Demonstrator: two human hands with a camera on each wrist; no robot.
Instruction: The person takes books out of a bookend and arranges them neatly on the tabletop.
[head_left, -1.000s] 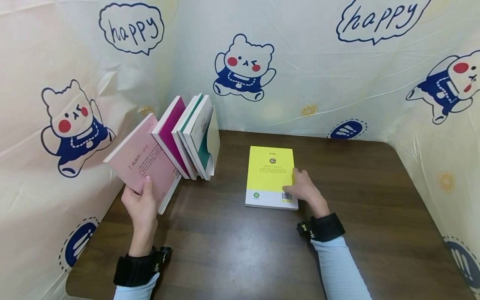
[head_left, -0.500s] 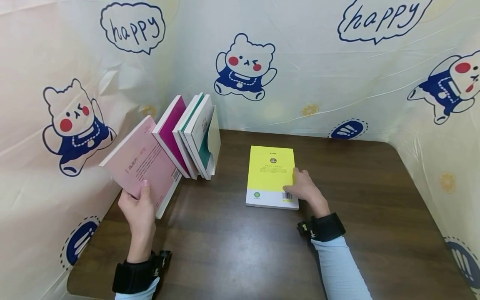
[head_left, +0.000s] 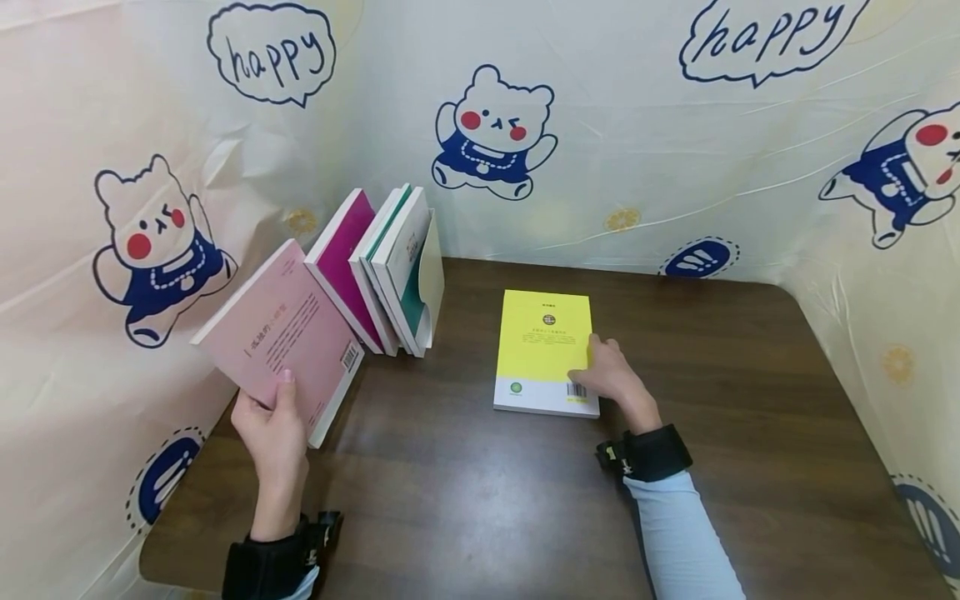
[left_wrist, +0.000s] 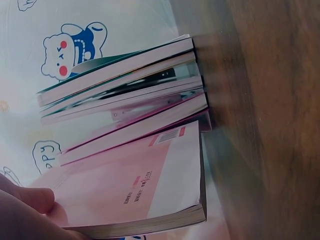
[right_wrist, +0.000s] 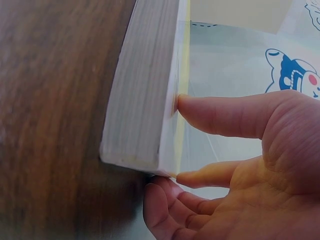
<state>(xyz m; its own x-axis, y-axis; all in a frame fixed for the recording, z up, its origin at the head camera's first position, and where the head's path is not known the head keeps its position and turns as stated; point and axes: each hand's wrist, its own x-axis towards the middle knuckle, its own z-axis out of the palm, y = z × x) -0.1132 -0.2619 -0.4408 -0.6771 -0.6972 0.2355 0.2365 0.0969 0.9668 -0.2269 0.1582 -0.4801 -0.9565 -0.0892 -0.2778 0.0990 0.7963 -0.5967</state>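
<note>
My left hand [head_left: 270,442] holds a pink book [head_left: 296,333], thumb on its cover and the other fingers hidden behind it. The pink book tilts at the left end of a leaning row, beside a magenta book [head_left: 348,267]. In the left wrist view, the lower edge of the pink book [left_wrist: 125,190] stands out from the row. A thick yellow book [head_left: 536,346] with a white lower band lies flat on the table. My right hand [head_left: 615,379] grips its right edge, thumb on the cover. In the right wrist view, the other fingers of my right hand [right_wrist: 240,170] curl beside the book's edge.
Several white and green books [head_left: 393,275] lean together behind the left hand, with a cream bookend [head_left: 432,279] at their right. The brown table [head_left: 465,500] meets a bear-printed sheet [head_left: 630,142] at the back and sides.
My left hand has drawn the pink book slightly down and left, away from the row, and more of its barcode shows. The right hand and yellow book hold still.
</note>
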